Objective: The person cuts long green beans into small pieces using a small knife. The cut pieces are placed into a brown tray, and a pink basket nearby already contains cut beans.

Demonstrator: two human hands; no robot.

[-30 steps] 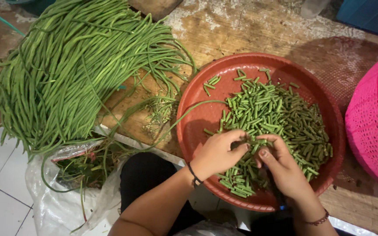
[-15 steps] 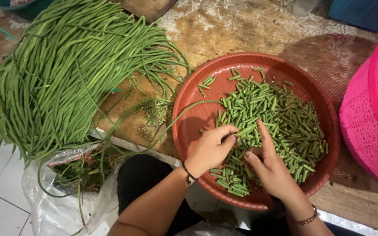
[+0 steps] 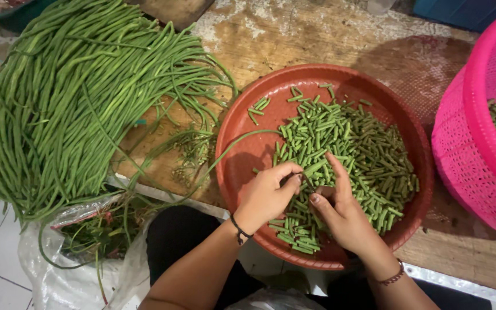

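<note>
Down at the near edge of the wooden worktop (image 3: 294,40), both hands work over a round red-brown plastic tray (image 3: 242,129). The left hand (image 3: 266,195) is curled, its thumb and fingertips pinching one long green bean (image 3: 233,146) whose thin stem arcs away over the tray's left rim toward the worktop's left side. The right hand (image 3: 340,209) sits just beside it, touching it, with the forefinger stretched up and the other fingers bent in toward the same bean; whether it actually grips the bean cannot be told. A dark cord bracelet (image 3: 239,229) circles the left wrist and a beaded one (image 3: 394,277) the right.

Under and beyond the hands, a heap of short cut bean pieces (image 3: 351,143) fills the middle and right of the tray, with a few loose pieces near its far left rim. A thick bundle of uncut long beans (image 3: 64,97) covers the left part of the worktop, its ends hanging over the near left edge. Small trimmed scraps (image 3: 193,149) lie between that bundle and the tray. A pink mesh basket (image 3: 466,143) stands at the right edge, touching the tray's right rim or nearly so, with more cut green pieces inside. Below the near left edge, a clear plastic bag (image 3: 47,258) holds green trimmings.
</note>
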